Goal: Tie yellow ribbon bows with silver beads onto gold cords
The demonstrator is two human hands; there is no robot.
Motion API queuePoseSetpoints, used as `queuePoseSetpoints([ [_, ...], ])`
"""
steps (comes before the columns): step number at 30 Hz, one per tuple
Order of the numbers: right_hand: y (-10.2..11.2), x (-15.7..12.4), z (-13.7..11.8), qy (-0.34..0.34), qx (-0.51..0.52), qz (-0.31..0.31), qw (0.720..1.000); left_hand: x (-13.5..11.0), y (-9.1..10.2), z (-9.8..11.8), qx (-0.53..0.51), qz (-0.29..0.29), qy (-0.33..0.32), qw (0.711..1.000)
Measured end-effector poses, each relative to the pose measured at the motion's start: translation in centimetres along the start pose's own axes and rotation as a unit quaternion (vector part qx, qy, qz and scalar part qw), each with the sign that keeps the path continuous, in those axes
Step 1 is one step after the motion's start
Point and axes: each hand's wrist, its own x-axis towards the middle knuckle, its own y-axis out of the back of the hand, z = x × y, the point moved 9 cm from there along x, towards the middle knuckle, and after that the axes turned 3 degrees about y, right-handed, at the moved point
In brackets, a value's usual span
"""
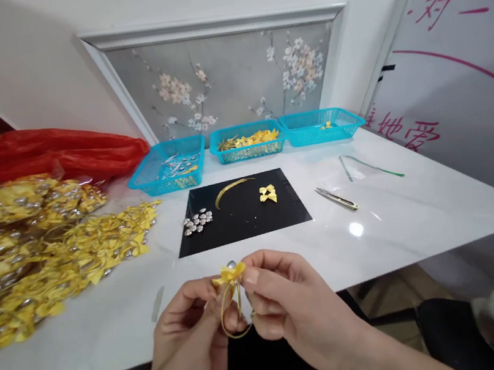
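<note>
Just beyond the table's front edge, both hands meet around a yellow ribbon bow (231, 273) with a silver bead on top and a looped gold cord (223, 319) hanging below. My left hand (192, 323) pinches the bow's left side and the cord under it. Thumb and fingertips of my right hand (286, 296) close on the bow's right side. Farther off, a black mat (243, 219) bears a cluster of silver beads (197, 220), a bundle of gold cords (229, 190) and a few loose yellow bows (267, 193).
Finished-looking yellow bows with beads (81, 253) heap at the left, before a red bag (47, 153). Three blue baskets (147, 184) line the back wall. Thread snips (337, 199) and a green strip (377, 167) lie on the right of the white table (441, 211).
</note>
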Motion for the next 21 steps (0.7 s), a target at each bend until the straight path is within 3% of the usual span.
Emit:
queuePoseSetpoints([
  [3, -0.1, -0.1, 0.8, -0.013, 0.039, -0.016, 0.999, -0.6, 0.9, 1.2, 0.044, 0.052, -0.09, 0.994],
  [6, 0.3, -0.4, 0.4, 0.052, -0.074, -0.009, 0.996, -1.4, 1.9, 1.4, 0.116, 0.091, -0.141, 0.979],
  [9, 0.3, -1.5, -1.5, 0.208, -0.261, 0.027, 0.942, -2.2, 2.1, 1.7, 0.177, 0.111, -0.174, 0.962],
  [11, 0.0, -2.2, -2.3, 0.27, -0.307, 0.039, 0.912, -2.9, 1.8, 2.4, 0.199, 0.118, -0.206, 0.951],
  [13, 0.0, -2.0, -1.6, 0.223, -0.245, 0.027, 0.943, -3.5, 1.2, 3.2, 0.229, 0.119, -0.238, 0.936],
  [15, -0.1, -1.4, 0.0, 0.101, -0.104, -0.002, 0.989, -4.0, 0.5, 4.0, 0.266, 0.108, -0.272, 0.918],
  [16, -0.4, -1.3, 0.7, 0.039, -0.03, -0.021, 0.999, -4.3, 0.2, 4.2, 0.282, 0.099, -0.287, 0.91],
  [18, -1.1, -1.6, 1.3, -0.047, 0.077, -0.052, 0.995, -4.6, -0.2, 4.5, 0.301, 0.079, -0.308, 0.899],
  [21, -2.0, -2.3, 1.4, -0.109, 0.114, -0.099, 0.983, -5.1, -0.2, 4.8, 0.301, 0.075, -0.324, 0.894],
])
